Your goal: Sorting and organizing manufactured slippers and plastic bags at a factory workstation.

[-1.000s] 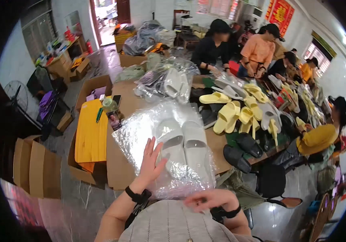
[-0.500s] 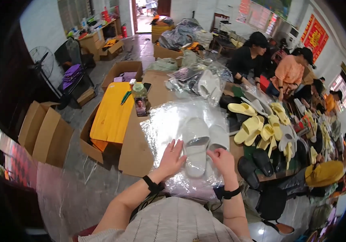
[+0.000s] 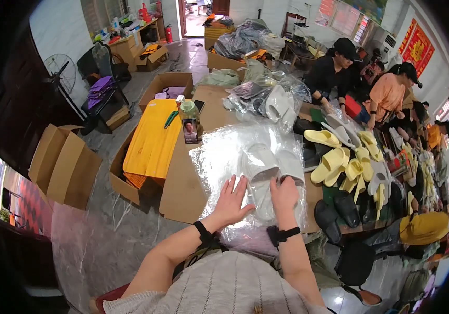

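A pair of pale grey slippers (image 3: pixel 260 159) lies on a stack of clear plastic bags (image 3: pixel 216 152) in front of me. Shiny film seems to cover the slippers, though I cannot tell whether they are fully inside a bag. To their left, my left hand (image 3: pixel 230 202) lies flat on the plastic with its fingers spread and its thumb by the slipper's sole. My right hand (image 3: pixel 284 195) is closed, fingers curled down over the slippers just below their straps. What its fingertips pinch is hidden.
At the left, a carton holds yellow-orange sheets (image 3: pixel 154 141), with a jar (image 3: pixel 188 110) and a phone (image 3: pixel 190 131) beside it. Bagged slippers (image 3: pixel 279 107) lie beyond. Yellow slippers (image 3: pixel 330 166) and black slippers (image 3: pixel 345 208) crowd the right, where several people work.
My right hand has moved from the slippers' right side inward and forward over them. The left hand stays flat on the plastic. The whole view has shifted slightly.
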The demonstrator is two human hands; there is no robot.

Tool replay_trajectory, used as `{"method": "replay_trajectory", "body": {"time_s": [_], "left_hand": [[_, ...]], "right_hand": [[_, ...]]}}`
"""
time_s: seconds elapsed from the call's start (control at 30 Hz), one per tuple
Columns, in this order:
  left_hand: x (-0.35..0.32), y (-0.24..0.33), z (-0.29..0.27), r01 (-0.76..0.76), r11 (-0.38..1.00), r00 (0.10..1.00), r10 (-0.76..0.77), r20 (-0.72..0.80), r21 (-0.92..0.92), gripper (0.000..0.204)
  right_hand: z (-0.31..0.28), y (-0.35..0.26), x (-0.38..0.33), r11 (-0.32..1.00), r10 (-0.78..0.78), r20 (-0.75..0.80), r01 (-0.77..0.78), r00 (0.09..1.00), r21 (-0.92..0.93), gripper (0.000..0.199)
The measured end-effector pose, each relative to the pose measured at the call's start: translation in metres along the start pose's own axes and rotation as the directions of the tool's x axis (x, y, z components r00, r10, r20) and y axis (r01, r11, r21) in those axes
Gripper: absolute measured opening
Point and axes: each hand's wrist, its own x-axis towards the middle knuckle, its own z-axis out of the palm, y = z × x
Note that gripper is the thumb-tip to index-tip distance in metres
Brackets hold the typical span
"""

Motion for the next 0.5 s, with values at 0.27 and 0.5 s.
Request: {"method": "replay_trajectory", "body": {"time_s": [0.27,0.5], "left_hand": [[0.003,0.006,0.001,-0.003,1.0,0.998,0.002,0.057,0.023,0.097],[-0.002,-0.007,0.013,-0.02,1.0,0.999,0.021,-0.029,0.021,0.091]], "right_hand": [[-0.003,0.008,0.003,0.98,0.038,-0.078,-0.022,0.996,0.198,0.034],[-0.041,0.028,-0.026,0.925,0.183,-0.021,-0.165,0.983,0.342,0.028]]}}
